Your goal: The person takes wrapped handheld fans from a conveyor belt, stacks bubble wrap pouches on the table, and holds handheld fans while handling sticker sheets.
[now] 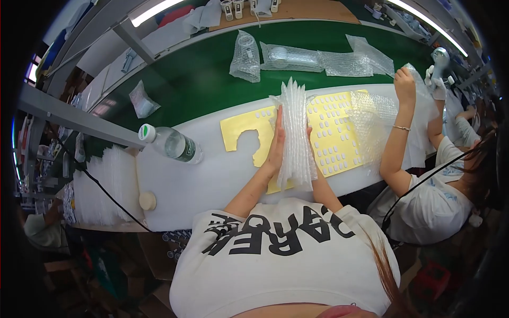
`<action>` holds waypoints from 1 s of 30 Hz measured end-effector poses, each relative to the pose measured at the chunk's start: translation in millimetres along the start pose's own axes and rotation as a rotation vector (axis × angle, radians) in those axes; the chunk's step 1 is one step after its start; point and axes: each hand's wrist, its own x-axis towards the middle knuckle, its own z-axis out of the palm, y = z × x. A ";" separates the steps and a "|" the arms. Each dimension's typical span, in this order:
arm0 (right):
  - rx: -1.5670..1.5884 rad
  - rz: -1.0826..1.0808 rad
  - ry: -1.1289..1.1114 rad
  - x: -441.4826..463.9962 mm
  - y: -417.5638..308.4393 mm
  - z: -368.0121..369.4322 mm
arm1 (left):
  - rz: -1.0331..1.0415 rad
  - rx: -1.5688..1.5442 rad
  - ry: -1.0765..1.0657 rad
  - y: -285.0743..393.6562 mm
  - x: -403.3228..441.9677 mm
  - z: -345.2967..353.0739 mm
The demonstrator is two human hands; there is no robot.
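Note:
Between my two hands stands a stack of bubble-wrap bags (295, 138), upright on edge with its tips fanned at the top. My left hand (276, 146) lies flat along the stack's left side, fingers stretched upward. On the other side my right hand (311, 139) presses in, mostly hidden by the stack. Under and beside them lie yellow sticker sheets: one sheet (238, 124) at left has a large piece torn out, and another sheet (334, 130) at right carries rows of small white labels.
A water bottle (172, 143) stands left on the white work surface (207, 177), near a tape roll (147, 201). More bags (106, 183) are stacked at far left. Bubble-wrapped items (291, 57) lie on the green belt (196, 79). A co-worker's arm (398, 127) handles bubble wrap at right.

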 end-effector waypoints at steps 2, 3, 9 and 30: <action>0.026 0.044 -0.010 -5.2 -1.8 5.2 | 0.002 0.004 0.019 -1.2 -2.5 0.4; 0.037 0.061 -0.012 -7.8 -6.0 9.1 | 0.003 0.009 0.032 -1.2 -3.9 -0.5; -0.439 -0.027 0.217 -21.2 -51.0 36.0 | -0.016 0.007 0.138 -5.9 -7.9 -10.8; -0.857 0.020 0.313 -23.9 -59.5 37.0 | -0.093 -0.033 0.294 -8.7 -15.6 -48.9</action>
